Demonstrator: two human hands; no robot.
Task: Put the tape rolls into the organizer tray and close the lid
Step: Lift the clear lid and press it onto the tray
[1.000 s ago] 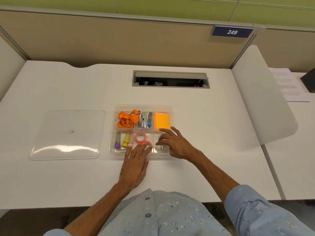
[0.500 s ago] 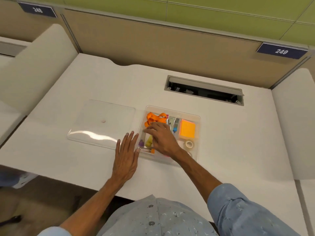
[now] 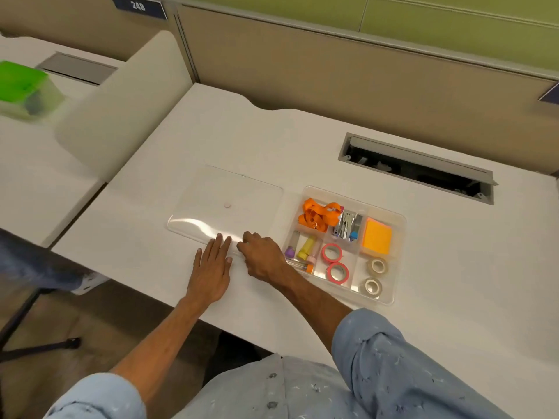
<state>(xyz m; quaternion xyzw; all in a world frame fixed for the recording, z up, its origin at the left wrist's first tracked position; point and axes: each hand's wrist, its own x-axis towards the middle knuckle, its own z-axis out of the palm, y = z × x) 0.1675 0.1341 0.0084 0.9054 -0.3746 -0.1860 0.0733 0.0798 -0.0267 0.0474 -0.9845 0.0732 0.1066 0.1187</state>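
An orange lanyard (image 3: 317, 217), a stapler (image 3: 346, 226) and orange sticky notes (image 3: 377, 236) lie near a cable hatch (image 3: 419, 167).

A dark blue number plate (image 3: 138, 7) on the partition wall at upper left reads "248" (white digits); nothing else is legible.

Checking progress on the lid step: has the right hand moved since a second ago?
Yes. The right hand has left the organizer tray, crossing leftward past its left wall to the near edge of the clear lid, beside the left hand.
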